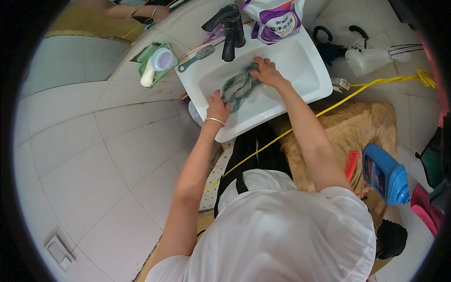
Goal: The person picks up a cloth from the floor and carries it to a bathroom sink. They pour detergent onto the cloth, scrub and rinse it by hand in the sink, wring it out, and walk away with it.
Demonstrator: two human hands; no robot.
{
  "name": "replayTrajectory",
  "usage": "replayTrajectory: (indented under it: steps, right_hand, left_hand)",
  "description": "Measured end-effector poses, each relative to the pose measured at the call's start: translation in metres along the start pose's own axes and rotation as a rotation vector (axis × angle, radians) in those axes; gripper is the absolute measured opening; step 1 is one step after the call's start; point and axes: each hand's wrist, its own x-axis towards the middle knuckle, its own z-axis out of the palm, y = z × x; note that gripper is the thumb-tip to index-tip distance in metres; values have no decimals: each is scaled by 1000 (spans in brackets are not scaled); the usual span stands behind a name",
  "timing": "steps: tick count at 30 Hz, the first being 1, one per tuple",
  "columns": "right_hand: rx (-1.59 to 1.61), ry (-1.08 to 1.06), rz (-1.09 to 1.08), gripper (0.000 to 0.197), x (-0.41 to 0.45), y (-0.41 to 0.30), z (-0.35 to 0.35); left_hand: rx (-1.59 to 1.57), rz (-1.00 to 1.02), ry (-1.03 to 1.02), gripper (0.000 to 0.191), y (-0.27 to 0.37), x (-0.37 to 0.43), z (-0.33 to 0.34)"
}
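Observation:
A twisted, wet-looking cloth (241,86) with green and pale grey stripes lies in the basin of the white washbasin (303,74). At its near left end is my left hand (217,108), fingers apart, with a bangle on the wrist. My right hand (269,73) is by the far right end of the cloth, its fingers spread and thumb close to the fabric. Both hands seem to touch or nearly touch the cloth without gripping it. Above the basin stands a black faucet (230,31), and no running water shows under its spout.
A purple-and-white detergent pouch (278,21) stands on the rim's back right, a green-handled brush (197,58) on its back left. A green soap rack (156,81) holds a cup (162,59). A yellow cord (267,145) crosses before the basin. A blue bottle (384,174) is at right.

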Motion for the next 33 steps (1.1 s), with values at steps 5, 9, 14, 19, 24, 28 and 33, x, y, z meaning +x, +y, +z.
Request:
replayTrajectory:
  steps: [5, 9, 14, 19, 24, 28, 33]
  right_hand:
    - [-222, 197, 75, 54, -7, 6, 38]
    - [973, -158, -49, 50, -42, -37, 43]
    - [478, 62, -155, 45, -127, -114, 23]
    - [342, 119, 246, 39, -54, -75, -9]
    - [322, 281, -94, 35, -101, -100, 39]
    - [330, 248, 120, 30, -61, -74, 5]
    - [153, 333, -20, 30, -69, -74, 38]
  left_hand:
    - [-713, -427, -62, 73, 33, 8, 40]
    - [-1712, -651, -318, 64, 11, 37, 50]
    - [-1985, -377, -450, 50, 13, 54, 51]
    - [-1897, -538, -262, 30, 47, 65, 86]
    - [-2113, 118, -919, 33, -27, 80, 76]
    - [-1679, -449, -183, 38, 62, 63, 74]
    - [-1906, -286, -401, 38, 43, 79, 73]
